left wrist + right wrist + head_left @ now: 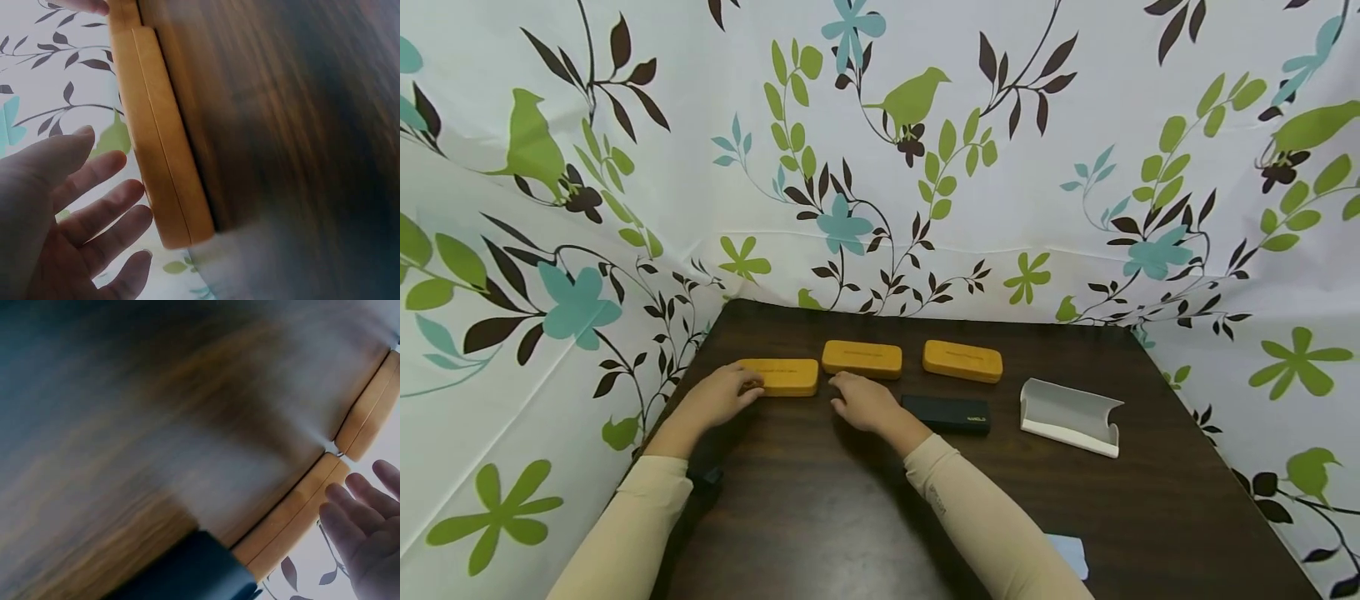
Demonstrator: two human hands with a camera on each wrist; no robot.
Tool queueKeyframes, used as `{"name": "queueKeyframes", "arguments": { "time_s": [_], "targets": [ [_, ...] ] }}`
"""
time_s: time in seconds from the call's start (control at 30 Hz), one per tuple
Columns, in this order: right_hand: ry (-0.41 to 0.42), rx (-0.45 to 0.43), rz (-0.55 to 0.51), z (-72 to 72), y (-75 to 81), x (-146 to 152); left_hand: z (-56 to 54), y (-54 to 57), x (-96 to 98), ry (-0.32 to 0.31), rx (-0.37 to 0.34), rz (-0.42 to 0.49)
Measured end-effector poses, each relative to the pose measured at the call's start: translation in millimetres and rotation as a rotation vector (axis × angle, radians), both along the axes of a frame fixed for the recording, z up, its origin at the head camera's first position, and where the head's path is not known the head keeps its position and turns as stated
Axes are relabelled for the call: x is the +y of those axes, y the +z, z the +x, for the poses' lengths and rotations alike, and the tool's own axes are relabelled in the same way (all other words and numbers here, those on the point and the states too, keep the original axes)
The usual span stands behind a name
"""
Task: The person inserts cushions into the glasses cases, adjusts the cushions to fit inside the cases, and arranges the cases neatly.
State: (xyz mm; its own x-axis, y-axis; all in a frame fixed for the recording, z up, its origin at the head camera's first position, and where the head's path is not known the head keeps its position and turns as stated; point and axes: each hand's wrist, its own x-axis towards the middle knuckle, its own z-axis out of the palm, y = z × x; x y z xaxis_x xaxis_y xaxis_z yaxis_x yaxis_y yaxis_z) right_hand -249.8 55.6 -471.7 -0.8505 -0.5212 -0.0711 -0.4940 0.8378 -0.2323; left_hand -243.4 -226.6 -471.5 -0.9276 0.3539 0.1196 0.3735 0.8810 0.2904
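Three yellow, rounded hard cases, like eyeglass cases, lie in a row at the back of the table. My left hand point(721, 397) is at the left end of the leftmost yellow case point(788, 377). In the left wrist view its spread, relaxed fingers point(115, 194) come right up to the side of that case point(164, 150). Just in front of the middle yellow case point(862, 359) is my right hand point(867, 403). The right wrist view has its fingers point(356, 506) loosely extended beside the middle case point(290, 519), holding nothing.
The third yellow case point(962, 361) lies farther right. A dark case point(943, 413) sits just right of my right hand, and an opened white case point(1067, 417) beyond it. A pale blue cloth point(1070, 553) lies partly behind my right sleeve. Patterned fabric point(880, 167) borders the table.
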Motion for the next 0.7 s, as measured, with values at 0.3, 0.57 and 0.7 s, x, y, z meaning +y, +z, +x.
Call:
{"name": "queueKeyframes", "arguments": {
  "time_s": [0.3,0.57,0.7],
  "targets": [
    [-0.008,-0.005,-0.094,-5.0,6.6,19.8,-8.0,-2.1,17.6,-0.064,-0.052,0.096],
    [0.000,0.030,-0.123,-6.1,14.5,43.0,-11.5,-3.0,32.5,-0.125,-0.116,0.164],
    [-0.001,0.047,-0.140,-5.4,15.7,55.8,-11.1,-2.6,38.7,-0.157,-0.124,0.176]
  ]
}}
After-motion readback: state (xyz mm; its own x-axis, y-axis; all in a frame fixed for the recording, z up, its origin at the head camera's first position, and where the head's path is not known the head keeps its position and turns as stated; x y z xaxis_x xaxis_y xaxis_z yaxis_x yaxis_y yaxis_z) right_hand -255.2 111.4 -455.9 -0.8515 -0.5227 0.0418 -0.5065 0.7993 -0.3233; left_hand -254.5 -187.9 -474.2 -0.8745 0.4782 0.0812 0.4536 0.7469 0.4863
